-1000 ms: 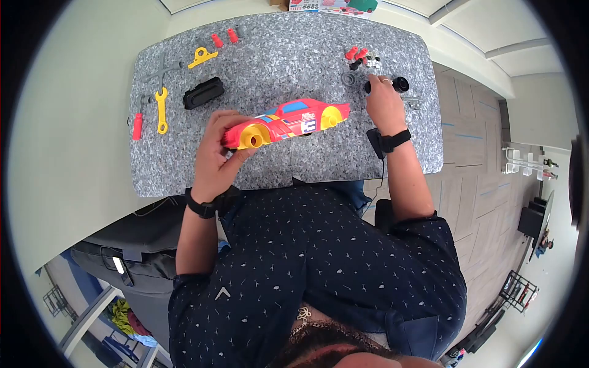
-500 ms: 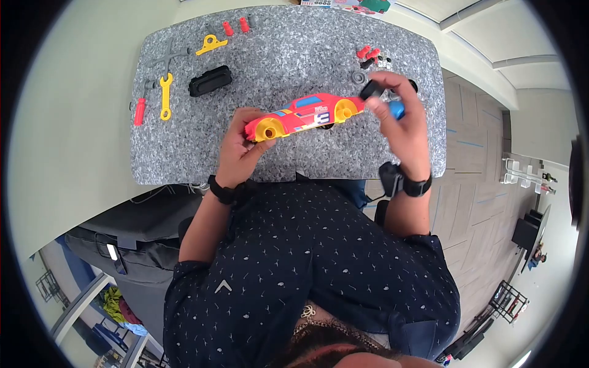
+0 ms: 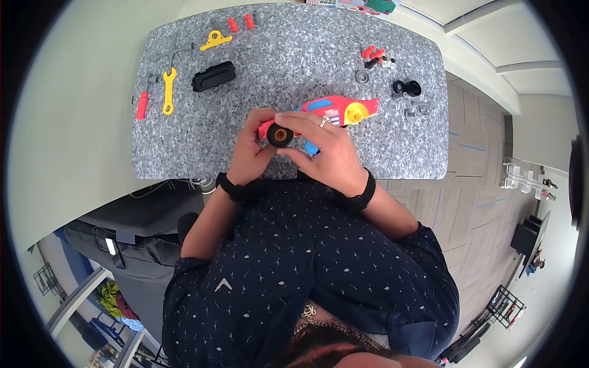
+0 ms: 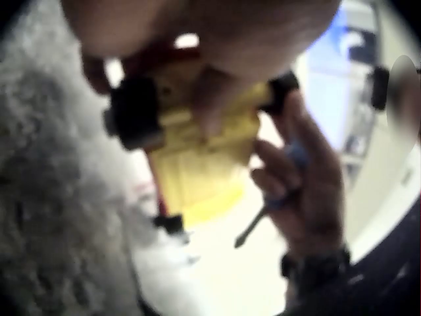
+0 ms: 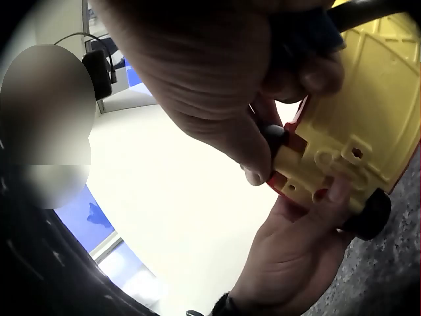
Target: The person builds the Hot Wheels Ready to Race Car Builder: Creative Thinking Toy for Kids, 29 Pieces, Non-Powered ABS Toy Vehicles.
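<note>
My left hand (image 3: pixel 248 153) grips one end of a red toy car (image 3: pixel 331 107), its thumb against the yellow underside (image 5: pixel 375 99) in the right wrist view. With thumb and fingers my right hand (image 3: pixel 334 153) pinches a black toy wheel (image 3: pixel 280 135) over the yellow hub at that same end. A blue-handled screwdriver (image 3: pixel 311 148) is tucked in the right hand too; its dark shaft (image 4: pixel 250 227) sticks out in the left wrist view. Another black wheel (image 5: pixel 371 217) sits at the car's opposite side. At the other end the yellow hub (image 3: pixel 356 113) is bare.
Black wheels (image 3: pixel 407 88), a grey ring (image 3: pixel 362 76) and small red parts (image 3: pixel 373 53) lie at the right. To the left are a black tray-like part (image 3: pixel 214 76), a yellow wrench (image 3: pixel 169 92), a red-handled tool (image 3: pixel 142 105) and a yellow bracket (image 3: pixel 215 40).
My right hand has picked up a black wheel at the table's right and brought it left to the car's near end. The car has shifted slightly right in my left hand.
</note>
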`<state>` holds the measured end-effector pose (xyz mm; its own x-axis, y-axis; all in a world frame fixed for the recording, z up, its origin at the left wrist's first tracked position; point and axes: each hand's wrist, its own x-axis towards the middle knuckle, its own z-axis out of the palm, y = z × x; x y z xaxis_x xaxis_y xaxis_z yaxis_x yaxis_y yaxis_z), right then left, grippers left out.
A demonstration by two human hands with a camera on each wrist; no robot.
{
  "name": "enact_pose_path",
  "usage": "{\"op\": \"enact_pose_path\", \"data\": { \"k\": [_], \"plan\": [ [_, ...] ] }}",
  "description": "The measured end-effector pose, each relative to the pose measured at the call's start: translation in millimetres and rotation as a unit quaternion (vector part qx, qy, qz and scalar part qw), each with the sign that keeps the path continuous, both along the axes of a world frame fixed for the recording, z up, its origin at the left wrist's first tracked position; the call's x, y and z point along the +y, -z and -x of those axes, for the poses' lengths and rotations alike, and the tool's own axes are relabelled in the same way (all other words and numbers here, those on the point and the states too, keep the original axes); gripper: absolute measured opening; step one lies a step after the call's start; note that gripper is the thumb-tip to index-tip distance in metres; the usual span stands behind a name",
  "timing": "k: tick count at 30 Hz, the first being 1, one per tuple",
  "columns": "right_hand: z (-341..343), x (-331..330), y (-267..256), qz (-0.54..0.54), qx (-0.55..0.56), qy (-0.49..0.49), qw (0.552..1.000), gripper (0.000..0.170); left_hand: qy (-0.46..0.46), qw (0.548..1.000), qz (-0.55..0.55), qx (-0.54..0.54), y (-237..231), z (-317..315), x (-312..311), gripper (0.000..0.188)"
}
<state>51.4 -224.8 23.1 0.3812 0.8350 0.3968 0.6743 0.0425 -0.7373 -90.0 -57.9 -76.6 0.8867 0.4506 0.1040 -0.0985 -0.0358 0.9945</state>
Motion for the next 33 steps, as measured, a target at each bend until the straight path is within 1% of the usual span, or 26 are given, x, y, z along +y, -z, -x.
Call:
{"op": "enact_pose_path", "data": {
  "k": [2,4,5,7,8,10,11,14,15,18,19,22,23,26,27,30,32,33],
  "plan": [
    [0.1,-0.7,-2.0,-0.003,-0.006,0.008,1.000,0.059,-0.003,1.000,0.005,0.012,-3.1,0.4,-1.2,0.053],
    [-3.1,-3.9,-14.1,-0.015,0.008,0.022,1.000,0.054,0.008,0.998,-0.049,0.024,-6.9,2.4,2.5,0.055],
    [-11.0,-9.2,-18.5,-0.023,-0.002,0.044,0.999,0.050,0.013,0.997,-0.076,0.030,-8.1,4.2,5.0,0.056],
    [-42.2,-27.7,-28.0,-0.041,-0.025,0.086,0.995,0.043,0.016,0.993,-0.108,0.044,-8.7,7.5,8.6,0.055],
    [-56.6,-37.7,-34.5,0.023,0.007,0.168,0.985,0.038,0.018,0.991,-0.124,0.051,-9.3,9.3,10.2,0.055],
    [-90.8,-54.1,-32.2,0.093,-0.014,0.261,0.961,0.030,0.023,0.990,-0.122,0.064,-11.9,11.9,13.9,0.053],
    [-111.5,-56.0,-19.6,0.098,-0.066,0.273,0.955,0.029,0.027,0.990,-0.121,0.070,-13.6,11.6,14.4,0.052],
    [-152.7,-53.6,30.4,0.090,-0.137,0.247,0.955,0.026,0.020,0.994,-0.080,0.073,-20.6,8.0,13.7,0.049],
    [-157.9,-46.3,36.3,0.067,-0.118,0.239,0.961,0.025,0.023,0.993,-0.081,0.078,-20.5,7.7,15.1,0.049],
    [-166.2,-40.1,14.8,0.169,-0.029,0.218,0.961,0.024,0.028,0.993,-0.082,0.084,-19.4,8.5,19.8,0.050],
    [-172.9,-40.5,19.3,0.123,-0.046,0.214,0.968,0.026,0.029,0.993,-0.081,0.080,-19.7,8.6,20.1,0.050],
    [-185.0,-38.5,32.7,0.141,-0.087,0.217,0.962,0.029,0.037,0.992,-0.098,0.064,-18.3,10.3,22.5,0.049],
    [-183.3,-35.0,37.6,0.173,-0.101,0.208,0.957,0.035,0.041,0.992,-0.107,0.058,-17.9,10.9,23.0,0.049],
    [-181.5,-27.2,61.9,0.241,-0.154,0.186,0.940,0.040,0.049,0.992,-0.096,0.059,-21.3,10.6,23.3,0.053],
    [-179.8,-27.7,68.2,0.250,-0.155,0.185,0.938,0.045,0.055,0.992,-0.101,0.056,-24.3,10.4,23.2,0.055],
    [-180.8,-28.7,69.6,0.249,-0.140,0.170,0.943,0.043,0.072,0.989,-0.123,0.038,-33.0,7.5,23.8,0.061],
    [-186.5,-37.8,67.8,0.214,-0.125,0.146,0.958,0.042,0.079,0.985,-0.151,0.015,-33.0,7.3,25.5,0.065],
    [-189.8,-41.7,65.8,0.195,-0.118,0.134,0.964,0.041,0.089,0.986,-0.143,0.020,-35.0,7.6,26.0,0.068]
  ]
}}
